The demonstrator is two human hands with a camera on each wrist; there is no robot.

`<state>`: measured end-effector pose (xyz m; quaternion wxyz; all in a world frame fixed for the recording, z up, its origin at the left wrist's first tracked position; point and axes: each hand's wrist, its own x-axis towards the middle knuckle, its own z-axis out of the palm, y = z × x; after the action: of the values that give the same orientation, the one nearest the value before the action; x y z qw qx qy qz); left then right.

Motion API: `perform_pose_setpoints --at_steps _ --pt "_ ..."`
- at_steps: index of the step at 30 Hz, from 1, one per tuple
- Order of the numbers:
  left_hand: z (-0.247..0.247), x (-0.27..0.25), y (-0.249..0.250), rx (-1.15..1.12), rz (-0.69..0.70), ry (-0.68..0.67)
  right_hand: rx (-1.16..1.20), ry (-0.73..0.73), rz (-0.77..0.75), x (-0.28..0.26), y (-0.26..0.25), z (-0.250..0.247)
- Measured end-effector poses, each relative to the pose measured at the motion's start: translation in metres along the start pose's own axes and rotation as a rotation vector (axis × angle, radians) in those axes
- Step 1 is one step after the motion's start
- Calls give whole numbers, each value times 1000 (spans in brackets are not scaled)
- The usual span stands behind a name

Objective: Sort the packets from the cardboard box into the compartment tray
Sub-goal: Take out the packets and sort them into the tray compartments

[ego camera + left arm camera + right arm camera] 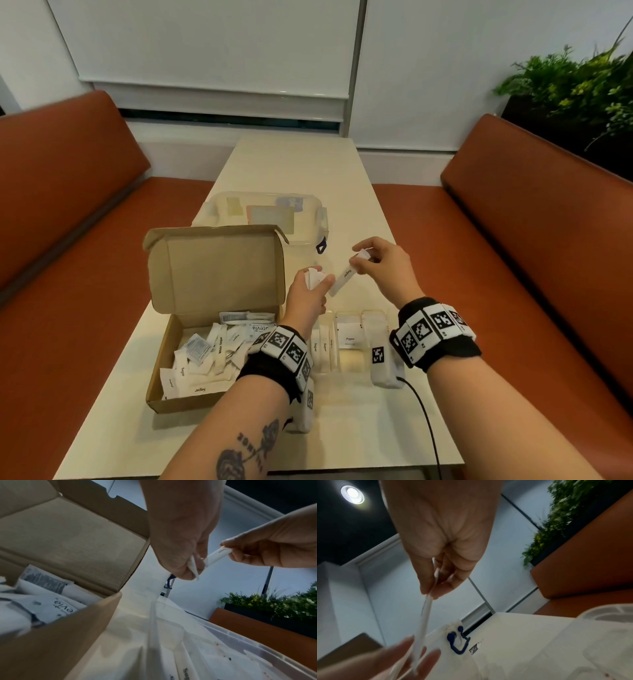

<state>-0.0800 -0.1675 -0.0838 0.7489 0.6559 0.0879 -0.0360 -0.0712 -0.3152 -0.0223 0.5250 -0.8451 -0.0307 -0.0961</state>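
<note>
Hands raised over desk [342, 164] | right hand [387, 263] pinches sugar stick [343, 278] by its top, likely reading the label | left hand [306, 294] clamps spare packets [313, 277] | box [219, 274] left, tray [349, 359] below, probably next stop

On the table [359, 178], the cardboard box [178, 397] sits left, packets [209, 359] inside. The compartment tray [346, 363] lies just right of it. A lidded container [310, 205] stands behind both.
</note>
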Motion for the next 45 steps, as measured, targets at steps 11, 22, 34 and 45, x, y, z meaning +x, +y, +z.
perform_pose_setpoints --at_steps 11,22,34,45 --pt "-2 5 26 116 256 47 10 -214 137 -17 31 13" --pt "-4 2 19 26 126 8 46 -221 118 -17 28 22" --pt "-7 5 10 -48 71 76 -26 -414 215 -19 34 18" --pt "-9 8 11 350 170 -121 149 -217 114 -11 24 15"
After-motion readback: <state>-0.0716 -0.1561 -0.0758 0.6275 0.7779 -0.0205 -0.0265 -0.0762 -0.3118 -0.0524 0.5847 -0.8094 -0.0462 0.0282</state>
